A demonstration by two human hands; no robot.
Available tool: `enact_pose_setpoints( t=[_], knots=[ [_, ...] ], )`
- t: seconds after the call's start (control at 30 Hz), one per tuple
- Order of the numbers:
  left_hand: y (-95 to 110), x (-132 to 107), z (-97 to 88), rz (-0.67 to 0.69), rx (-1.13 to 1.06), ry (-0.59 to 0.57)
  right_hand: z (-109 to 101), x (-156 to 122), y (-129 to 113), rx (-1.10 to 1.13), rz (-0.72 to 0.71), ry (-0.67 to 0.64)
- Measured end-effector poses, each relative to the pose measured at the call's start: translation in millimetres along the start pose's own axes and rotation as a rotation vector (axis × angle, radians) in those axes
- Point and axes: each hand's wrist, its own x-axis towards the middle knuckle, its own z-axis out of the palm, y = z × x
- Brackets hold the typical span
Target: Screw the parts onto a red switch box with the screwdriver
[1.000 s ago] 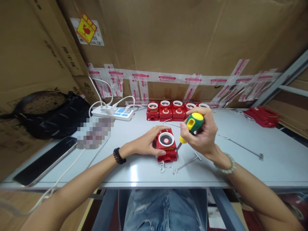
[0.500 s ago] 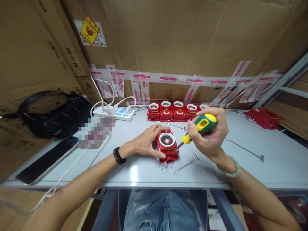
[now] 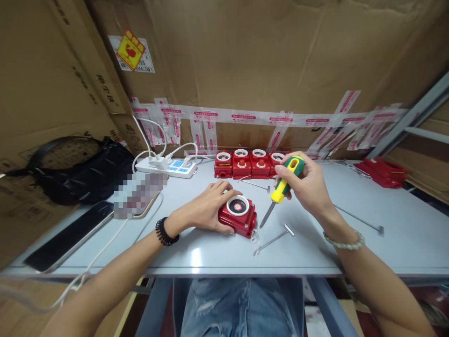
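Left grip (image 3: 209,209) arched low, right grip (image 3: 308,187) curled, raised, forearms (image 3: 121,267) converging

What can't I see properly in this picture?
All in the head view:
Near red box: left end, hidden by the left hand.
Row of red boxes: right end, behind the right hand.
Tape: small lettering, unreadable.
Thing by the black phone: blurred by squares.

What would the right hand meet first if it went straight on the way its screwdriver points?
Likely the white string beside the red box: the screwdriver in the right hand points down toward it. Depth is unclear, so the tabletop might come first.
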Motion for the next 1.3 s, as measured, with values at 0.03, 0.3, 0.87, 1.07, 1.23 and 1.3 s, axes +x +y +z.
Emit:
enact_pose_setpoints(
  t=[0.03, 0.3, 0.87, 1.07, 1.23, 1.3],
  knots=[
    [-1, 0, 0.7, -0.002, -0.04, 0.0, 0, 0, 0, -0.016, -0.042, 0.044],
    [-6, 1, 6.6, -0.048, -0.213, -0.066, 8, -16, 4, -0.098, -0.397, 0.222],
    [15, 4, 11.3, -0.132, -0.039, -0.023, 19, -26, -5, -0.322, -0.576, 0.007],
    [18, 5, 15.8, -0.152, -0.019, 0.016, 22, -23, -15, -0.446, -0.63, -0.116],
    [19, 6, 14.0, -0.161, -0.032, 0.012, 17, -26, -28, -0.515, -0.529, -0.134],
    [19, 6, 13.0, -0.166, -0.045, 0.008, 14, -29, -34, -0.481, -0.492, -0.177]
  ],
)
